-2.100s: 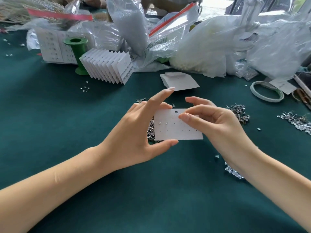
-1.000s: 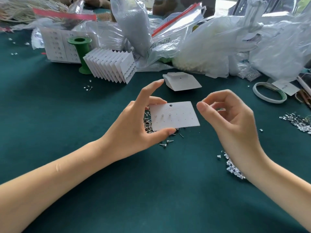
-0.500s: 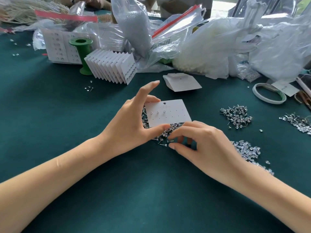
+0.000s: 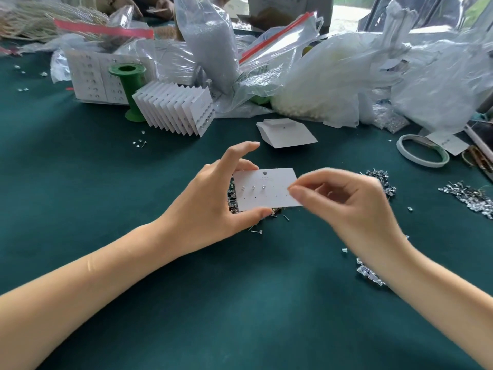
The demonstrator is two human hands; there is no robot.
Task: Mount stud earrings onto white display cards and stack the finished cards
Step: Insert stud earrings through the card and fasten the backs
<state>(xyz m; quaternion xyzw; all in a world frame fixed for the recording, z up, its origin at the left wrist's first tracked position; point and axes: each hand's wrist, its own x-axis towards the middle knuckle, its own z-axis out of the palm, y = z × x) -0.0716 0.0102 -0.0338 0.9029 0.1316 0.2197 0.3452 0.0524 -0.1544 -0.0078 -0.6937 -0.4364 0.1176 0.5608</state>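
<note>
From the head camera, the left hand [image 4: 210, 206] grips a white card [image 4: 269, 192] by its left end above the green table [image 4: 80, 198], thumb under the lower edge and fingers behind the top, forefinger lifted free. Three stud earrings [image 4: 253, 187] sit in a row in the card's left holes; the other holes are bare. The right hand [image 4: 349, 206] is at the card's right edge with thumb and forefinger pinched together; it is blurred, and whether a stud sits between the fingertips cannot be told. Loose studs [image 4: 256, 231] lie on the cloth just under the card, and more heaps [image 4: 378, 180] lie to the right. Further back, a fanned stack of finished cards [image 4: 176, 110] leans beside a green spool [image 4: 129, 89], with blank cards [image 4: 286, 133] lying near the middle. Behind them, a clear zip bag [image 4: 208, 41] holds fine pale grains, and a white plastic bag [image 4: 320, 89] holds small whitish beads.
</note>
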